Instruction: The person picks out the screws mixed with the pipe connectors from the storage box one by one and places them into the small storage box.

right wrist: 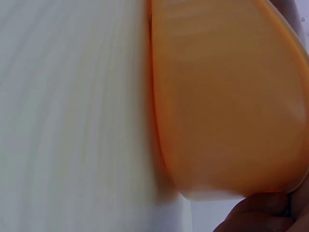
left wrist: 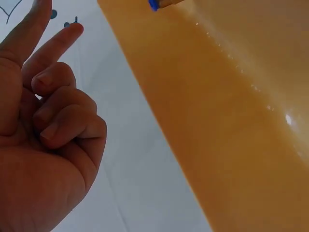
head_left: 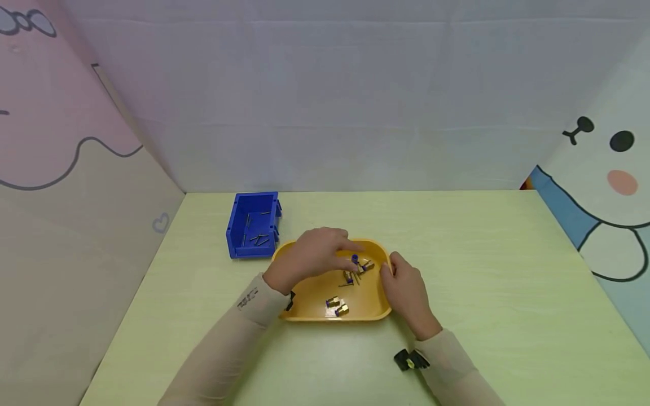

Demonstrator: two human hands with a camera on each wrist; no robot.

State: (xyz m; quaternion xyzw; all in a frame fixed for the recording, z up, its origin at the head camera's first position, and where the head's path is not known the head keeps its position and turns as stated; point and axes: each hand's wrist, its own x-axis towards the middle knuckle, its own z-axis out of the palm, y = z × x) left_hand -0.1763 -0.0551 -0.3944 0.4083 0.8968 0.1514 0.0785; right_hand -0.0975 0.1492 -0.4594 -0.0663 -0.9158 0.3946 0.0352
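A yellow plastic tray (head_left: pixel 304 301) holds several brass push-in fittings (head_left: pixel 342 309) with blue collars and a few thin metal pins (head_left: pixel 346 285). Over its back half reaches my left hand (head_left: pixel 316 255). Its thumb and index finger stretch apart above the cluster of parts, the other fingers being curled in. Between thumb and index finger nothing shows in the left wrist view, where one fitting (left wrist: pixel 164 4) appears at the top edge. My right hand (head_left: pixel 408 290) grips the tray's right rim, thumb on the inner side. Part of that hand shows low in the right wrist view.
Left of the tray and farther back stands a blue open-front bin (head_left: pixel 254 254) with several thin metal pins (head_left: pixel 260 235) inside. The light-green table (head_left: pixel 482 254) meets a white cloth wall (head_left: pixel 355 113) at the back; printed cloth panels flank both sides.
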